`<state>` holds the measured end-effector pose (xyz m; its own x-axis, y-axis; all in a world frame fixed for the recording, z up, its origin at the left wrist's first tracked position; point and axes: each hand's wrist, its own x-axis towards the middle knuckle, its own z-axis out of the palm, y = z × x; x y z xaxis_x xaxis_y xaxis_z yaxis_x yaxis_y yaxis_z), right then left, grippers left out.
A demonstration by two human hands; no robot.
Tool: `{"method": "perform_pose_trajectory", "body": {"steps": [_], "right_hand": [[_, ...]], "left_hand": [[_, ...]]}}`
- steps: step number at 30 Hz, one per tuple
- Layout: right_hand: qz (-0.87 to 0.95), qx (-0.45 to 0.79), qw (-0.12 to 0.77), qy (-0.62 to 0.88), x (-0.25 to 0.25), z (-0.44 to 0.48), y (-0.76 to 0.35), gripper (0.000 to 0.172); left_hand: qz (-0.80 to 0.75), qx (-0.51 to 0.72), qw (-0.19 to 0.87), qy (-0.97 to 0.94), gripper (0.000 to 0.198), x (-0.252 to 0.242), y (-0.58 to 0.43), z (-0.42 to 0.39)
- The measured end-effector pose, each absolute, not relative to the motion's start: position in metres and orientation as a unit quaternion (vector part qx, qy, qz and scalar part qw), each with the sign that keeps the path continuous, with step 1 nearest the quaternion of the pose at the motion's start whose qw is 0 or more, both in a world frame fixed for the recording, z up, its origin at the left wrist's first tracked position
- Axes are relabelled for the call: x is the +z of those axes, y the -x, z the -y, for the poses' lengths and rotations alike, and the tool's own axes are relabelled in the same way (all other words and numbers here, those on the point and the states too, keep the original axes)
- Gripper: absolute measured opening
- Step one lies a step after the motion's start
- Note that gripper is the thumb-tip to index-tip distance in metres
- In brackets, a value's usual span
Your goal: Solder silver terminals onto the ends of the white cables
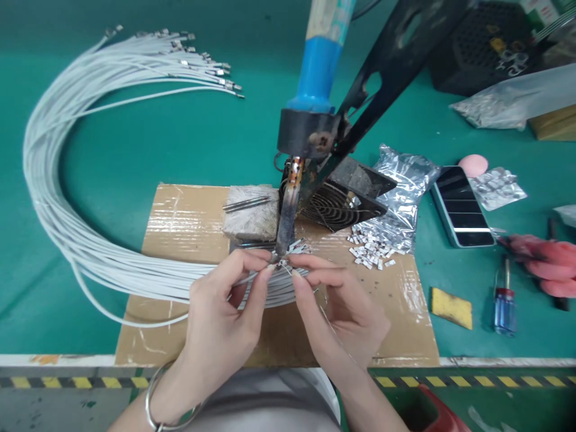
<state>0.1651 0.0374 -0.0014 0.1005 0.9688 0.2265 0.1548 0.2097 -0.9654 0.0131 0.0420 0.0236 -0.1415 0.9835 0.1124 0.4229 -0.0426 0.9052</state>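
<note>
Under the tip of a soldering iron (317, 72) clamped in a black stand, my two hands meet with fingertips almost touching. My left hand (225, 324) is closed, thumb and forefinger pinching the end of a white cable; the small part at its tip is mostly covered by fingers. My right hand (346, 306) pinches a thin solder wire (327, 321), which trails back along the wrist. A bundle of white cables (45, 180) curves from the upper left and passes beneath both hands. Metal terminals (220, 72) cap its far ends.
Cardboard (400, 318) lies under the work. Nearby are a whitish block (252, 222) with metal rods, a fan (337, 204), small white pieces (371, 249) and a plastic bag (398, 192). Rightward lie a phone (463, 207), yellow sponge (451, 308) and screwdriver (504, 306).
</note>
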Motion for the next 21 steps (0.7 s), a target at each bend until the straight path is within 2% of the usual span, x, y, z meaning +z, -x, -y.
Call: {"method": "perform_pose_trajectory", "body": {"steps": [21], "right_hand": [[0.562, 0.366, 0.542, 0.506, 0.0009, -0.0374, -0.1654, 0.019]], "left_hand": [[-0.628, 0.429, 0.327, -0.561, 0.013, 0.0226, -0.0134, -0.0418]]}}
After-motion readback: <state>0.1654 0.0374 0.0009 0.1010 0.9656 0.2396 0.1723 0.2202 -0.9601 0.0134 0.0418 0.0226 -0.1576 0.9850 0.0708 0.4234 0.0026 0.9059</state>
